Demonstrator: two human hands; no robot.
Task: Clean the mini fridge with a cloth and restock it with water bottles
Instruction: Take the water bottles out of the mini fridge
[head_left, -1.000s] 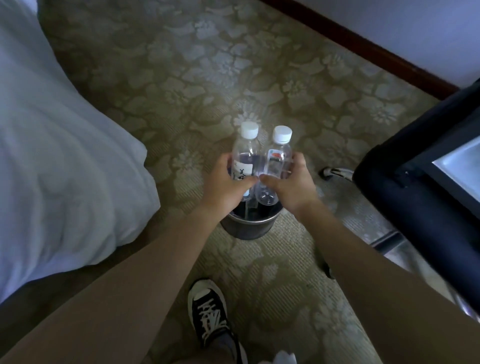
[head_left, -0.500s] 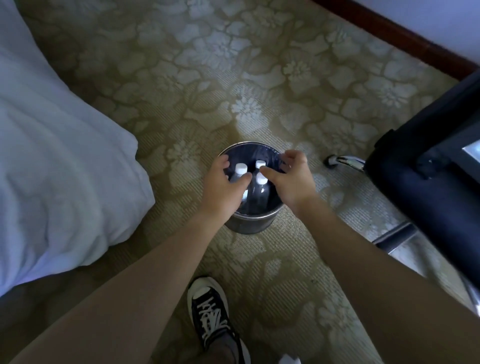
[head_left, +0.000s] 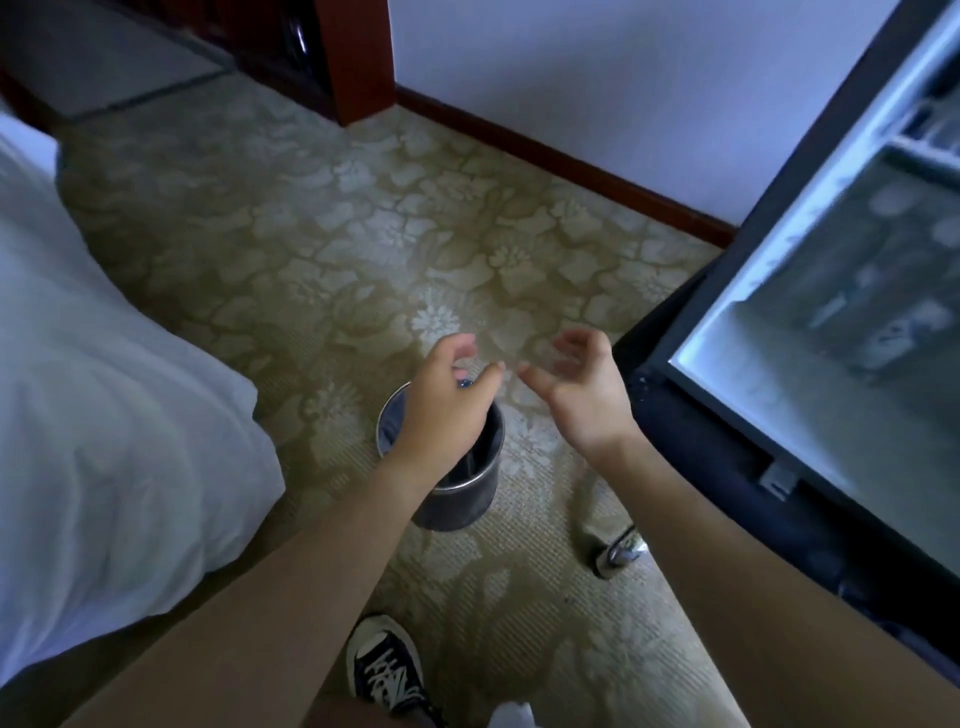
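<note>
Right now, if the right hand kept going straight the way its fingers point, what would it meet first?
The right hand points forward and slightly left; nothing blocks it before bare carpet. Depth is unclear, but the fridge door stays off to its right.

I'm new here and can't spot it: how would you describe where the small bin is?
Start at the white bed on the left and the open mini fridge on the right. On the flowered carpet between them stands a small dark round bin, below the left hand. It is the only container on the floor.

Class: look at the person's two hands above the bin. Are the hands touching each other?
Apart. The head view shows carpet between the left hand's thumb tip and the right hand's thumb tip, above the bin.
</note>
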